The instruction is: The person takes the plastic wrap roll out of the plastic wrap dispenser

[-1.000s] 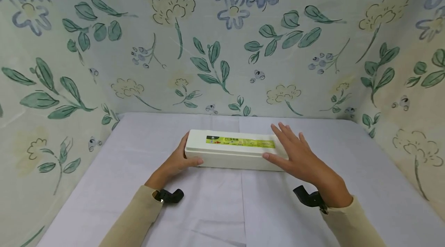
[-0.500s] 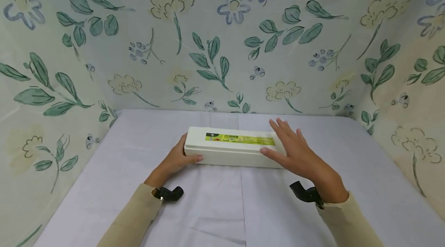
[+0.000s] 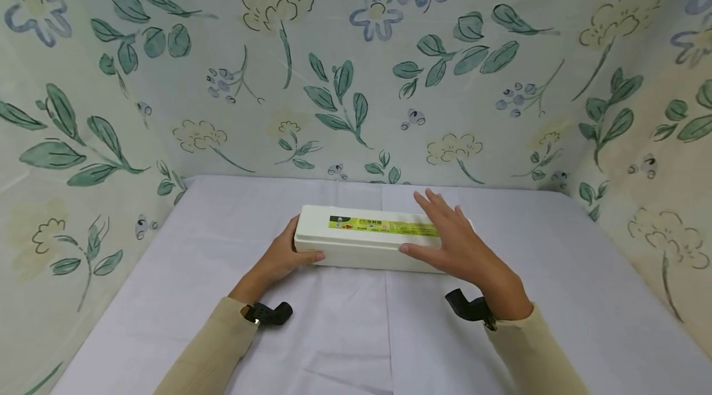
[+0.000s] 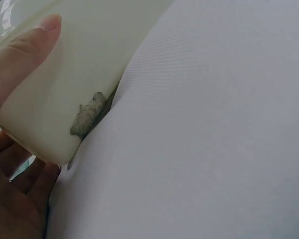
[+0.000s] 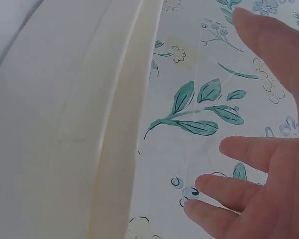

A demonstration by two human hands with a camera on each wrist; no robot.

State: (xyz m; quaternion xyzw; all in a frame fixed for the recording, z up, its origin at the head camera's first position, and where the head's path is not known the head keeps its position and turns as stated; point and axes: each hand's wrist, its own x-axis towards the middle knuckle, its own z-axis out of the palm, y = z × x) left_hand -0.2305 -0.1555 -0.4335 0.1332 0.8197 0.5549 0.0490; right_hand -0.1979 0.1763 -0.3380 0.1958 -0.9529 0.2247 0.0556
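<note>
A long white cling film box (image 3: 361,258) with a yellow-green label (image 3: 369,224) lies across the white-covered table. My left hand (image 3: 282,259) grips its left end, thumb on the front face and the other fingers round the far side. In the left wrist view the thumb (image 4: 32,50) presses the box (image 4: 84,64), and a rough grey patch (image 4: 88,117) marks its lower edge. Over the right part of the box hangs my right hand (image 3: 458,246), fingers spread and thumb apart. The right wrist view has this hand (image 5: 274,164) away from the box (image 5: 89,99), holding nothing.
White cloth (image 3: 222,222) with creases and a fold line covers the table. Behind it and at both sides stands a floral fabric backdrop (image 3: 334,160). Each wrist carries a black camera mount (image 3: 269,313).
My right hand has moved left over the box, now overlapping the label's right end. The left hand keeps its hold, and the box stays in nearly the same place.
</note>
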